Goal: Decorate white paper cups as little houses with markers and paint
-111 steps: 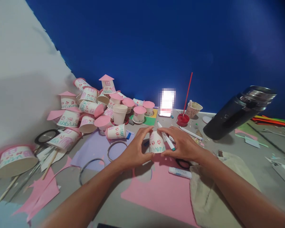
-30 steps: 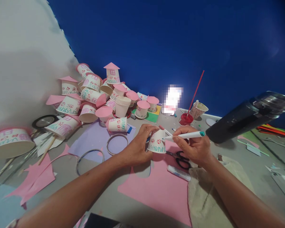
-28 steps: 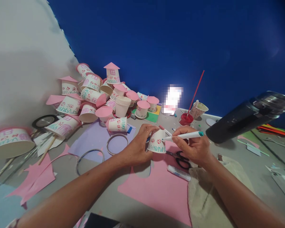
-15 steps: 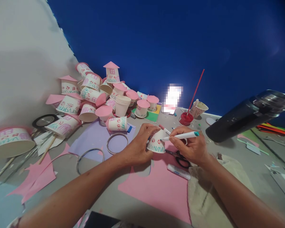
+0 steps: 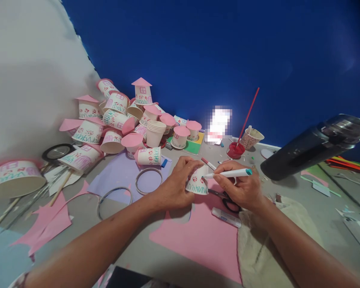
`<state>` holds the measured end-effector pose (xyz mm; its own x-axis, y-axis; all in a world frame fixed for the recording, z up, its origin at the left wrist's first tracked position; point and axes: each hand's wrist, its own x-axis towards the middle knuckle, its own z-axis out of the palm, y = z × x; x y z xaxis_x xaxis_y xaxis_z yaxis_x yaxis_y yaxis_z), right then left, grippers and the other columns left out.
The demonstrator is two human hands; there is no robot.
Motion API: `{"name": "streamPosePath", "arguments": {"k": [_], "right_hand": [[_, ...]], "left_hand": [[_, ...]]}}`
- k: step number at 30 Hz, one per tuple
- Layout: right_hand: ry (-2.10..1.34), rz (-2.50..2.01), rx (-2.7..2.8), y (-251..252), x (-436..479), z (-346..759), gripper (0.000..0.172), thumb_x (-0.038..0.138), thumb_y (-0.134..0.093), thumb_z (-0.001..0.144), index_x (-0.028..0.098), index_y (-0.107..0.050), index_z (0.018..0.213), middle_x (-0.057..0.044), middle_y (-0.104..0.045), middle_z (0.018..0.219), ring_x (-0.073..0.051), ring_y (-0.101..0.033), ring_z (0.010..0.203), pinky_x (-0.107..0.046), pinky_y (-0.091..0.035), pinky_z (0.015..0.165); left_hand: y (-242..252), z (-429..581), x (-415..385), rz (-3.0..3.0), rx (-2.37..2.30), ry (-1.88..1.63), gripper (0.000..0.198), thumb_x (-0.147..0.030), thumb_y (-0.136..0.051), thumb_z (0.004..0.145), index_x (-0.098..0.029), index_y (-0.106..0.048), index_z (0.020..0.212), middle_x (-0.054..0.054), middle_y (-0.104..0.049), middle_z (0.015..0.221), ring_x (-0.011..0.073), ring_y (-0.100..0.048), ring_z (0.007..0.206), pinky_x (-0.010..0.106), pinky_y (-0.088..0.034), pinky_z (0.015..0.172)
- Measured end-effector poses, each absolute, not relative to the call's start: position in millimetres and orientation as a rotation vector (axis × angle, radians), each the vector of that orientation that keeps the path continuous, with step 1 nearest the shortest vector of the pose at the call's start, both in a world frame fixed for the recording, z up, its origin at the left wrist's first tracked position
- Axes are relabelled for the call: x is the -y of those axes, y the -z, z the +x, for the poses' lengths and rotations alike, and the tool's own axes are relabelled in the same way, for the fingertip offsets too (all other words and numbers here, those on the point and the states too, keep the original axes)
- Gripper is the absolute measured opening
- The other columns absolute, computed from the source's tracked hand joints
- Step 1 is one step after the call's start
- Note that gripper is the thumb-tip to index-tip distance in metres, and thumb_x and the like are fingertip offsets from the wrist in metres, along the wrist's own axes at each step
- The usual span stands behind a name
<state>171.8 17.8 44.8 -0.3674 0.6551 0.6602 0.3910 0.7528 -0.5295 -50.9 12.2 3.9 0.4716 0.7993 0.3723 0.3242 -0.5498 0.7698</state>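
My left hand [image 5: 180, 182] is closed round a white paper cup [image 5: 197, 185], which bears green zigzag strokes near its rim and small red flower marks. In my right hand [image 5: 243, 186] is a white marker [image 5: 232, 173] with a teal end, held like a pen, its tip at the cup's side. Black-handled scissors [image 5: 229, 203] lie partly hidden under the right hand. A glue stick [image 5: 226, 217] rests on the pink paper [image 5: 198, 240] below. Behind the cup, a capped marker [image 5: 208, 163] is partly covered by my hands.
Decorated cups with pink paper roofs [image 5: 142, 91] pile up at the back left, beside a stack of plain cups [image 5: 155, 134]. Tape rings [image 5: 149, 181] lie on lilac paper [image 5: 105, 176]. A dark bottle [image 5: 306, 148] stands right, near a red pot [image 5: 235, 150] and a cloth [image 5: 276, 236].
The cup in my left hand has turned slightly, and the flower marks on it have shifted. The marker stays against its side. The whole view has moved a little.
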Motion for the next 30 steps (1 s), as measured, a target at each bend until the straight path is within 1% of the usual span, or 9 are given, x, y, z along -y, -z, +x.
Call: {"name": "streamPosePath", "arguments": {"k": [4,7,10,13,17,22,30], "right_hand": [[-0.353,-0.792,1.993,-44.7,-17.6,172.0,0.011,0.016,-0.068,0.091,0.022,-0.071,0.083,-0.002,-0.075,0.072,-0.015,-0.066,0.058,-0.026,-0.051,0.054],[-0.377,-0.795,2.018,-44.5,-17.4,171.9,0.012,0.013,-0.068,0.090,0.022,-0.070,0.082,0.000,-0.074,0.070,-0.013,-0.064,0.056,-0.025,-0.048,0.052],[-0.370,-0.778,1.990,-44.1,-16.9,171.9,0.013,0.012,-0.068,0.090,0.023,-0.070,0.084,0.000,-0.074,0.072,-0.013,-0.064,0.057,-0.024,-0.048,0.054],[-0.363,-0.767,1.979,-43.6,-16.7,171.9,0.011,0.014,-0.068,0.091,0.022,-0.071,0.085,-0.001,-0.075,0.073,-0.013,-0.064,0.058,-0.025,-0.048,0.053],[-0.391,-0.773,2.043,-42.9,-16.7,171.7,0.012,0.016,-0.067,0.092,0.021,-0.071,0.083,-0.001,-0.074,0.070,-0.012,-0.062,0.054,-0.024,-0.044,0.049],[-0.396,-0.778,1.988,-42.9,-15.8,172.3,0.011,0.014,-0.069,0.091,0.022,-0.072,0.084,-0.001,-0.075,0.073,-0.012,-0.062,0.055,-0.024,-0.044,0.050],[-0.387,-0.793,2.049,-42.6,-16.2,172.2,0.011,0.017,-0.068,0.092,0.020,-0.072,0.082,-0.001,-0.075,0.071,-0.011,-0.060,0.052,-0.024,-0.042,0.048]], "left_hand": [[-3.7,-50.1,-12.3,2.108,-0.939,-0.981,0.066,-0.018,-0.070,0.078,-0.025,-0.049,0.140,0.012,-0.048,0.134,0.0307,-0.052,0.127,0.052,-0.055,0.108],[-4.2,-50.4,-12.3,2.111,-0.953,-0.971,0.066,-0.020,-0.070,0.077,-0.024,-0.049,0.140,0.012,-0.048,0.133,0.0315,-0.051,0.128,0.054,-0.054,0.109],[-5.5,-51.0,-11.7,2.091,-0.971,-0.949,0.069,-0.021,-0.072,0.075,-0.025,-0.050,0.140,0.011,-0.047,0.132,0.0323,-0.052,0.127,0.056,-0.053,0.109],[-6.4,-51.0,-11.2,2.076,-0.987,-0.937,0.072,-0.018,-0.071,0.073,-0.025,-0.050,0.141,0.010,-0.047,0.130,0.0324,-0.052,0.126,0.057,-0.053,0.110],[-5.3,-50.9,-11.5,2.080,-1.002,-0.927,0.073,-0.013,-0.069,0.071,-0.026,-0.050,0.141,0.010,-0.046,0.129,0.0323,-0.051,0.129,0.054,-0.053,0.108],[-3.0,-50.9,-11.8,2.089,-0.992,-0.924,0.071,-0.017,-0.071,0.074,-0.026,-0.051,0.141,0.010,-0.048,0.128,0.0320,-0.053,0.126,0.054,-0.054,0.107],[-3.3,-51.0,-12.6,2.071,-1.020,-0.893,0.070,-0.018,-0.072,0.071,-0.024,-0.053,0.138,0.010,-0.046,0.126,0.0322,-0.051,0.126,0.054,-0.052,0.109]]}}
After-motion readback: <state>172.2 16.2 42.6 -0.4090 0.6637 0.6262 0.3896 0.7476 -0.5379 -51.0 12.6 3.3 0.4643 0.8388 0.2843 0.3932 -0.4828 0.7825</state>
